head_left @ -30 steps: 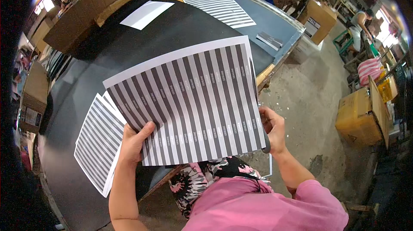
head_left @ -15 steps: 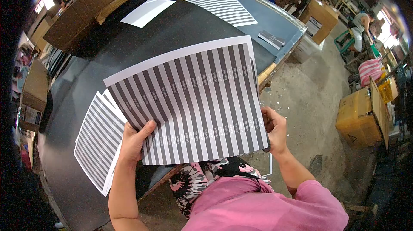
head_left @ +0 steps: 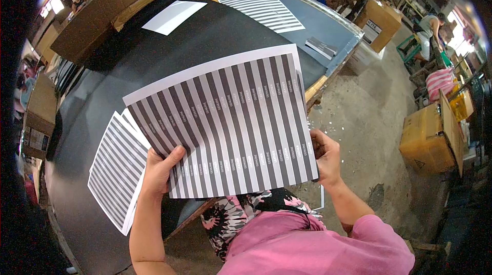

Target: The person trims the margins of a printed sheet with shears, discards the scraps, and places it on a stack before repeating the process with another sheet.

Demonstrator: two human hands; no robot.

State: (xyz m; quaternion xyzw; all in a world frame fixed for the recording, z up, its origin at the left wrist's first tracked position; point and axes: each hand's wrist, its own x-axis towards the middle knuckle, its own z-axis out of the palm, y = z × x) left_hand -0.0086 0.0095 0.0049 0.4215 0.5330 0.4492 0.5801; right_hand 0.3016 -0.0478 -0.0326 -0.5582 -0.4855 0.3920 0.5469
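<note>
A large paper sheet with black and white stripes (head_left: pixel 230 126) and small printed words such as "GENUINE" is held up, slightly bowed, in front of my body. My left hand (head_left: pixel 160 170) grips its lower left corner, thumb on the printed face and fingers behind. At the lower right edge, my right hand (head_left: pixel 327 157) is closed with its fingers curled against the sheet; anything else in it is hidden behind the paper. Left of my left forearm, a stack of similar striped sheets (head_left: pixel 115 170) lies on the black-covered table (head_left: pixel 82 218).
Farther back on the table lie a white sheet (head_left: pixel 174 17), another striped sheet (head_left: pixel 264 8) and some small dark strips (head_left: pixel 321 48). A long cardboard box (head_left: pixel 102 16) borders the far left. Cardboard boxes (head_left: pixel 428 134) stand on the floor at right, where another person (head_left: pixel 429 31) bends over.
The striped sheet has shifted very slightly down and left at its right side. Both hands keep nearly the same places. The fingers of my right hand have moved a little at the edge.
</note>
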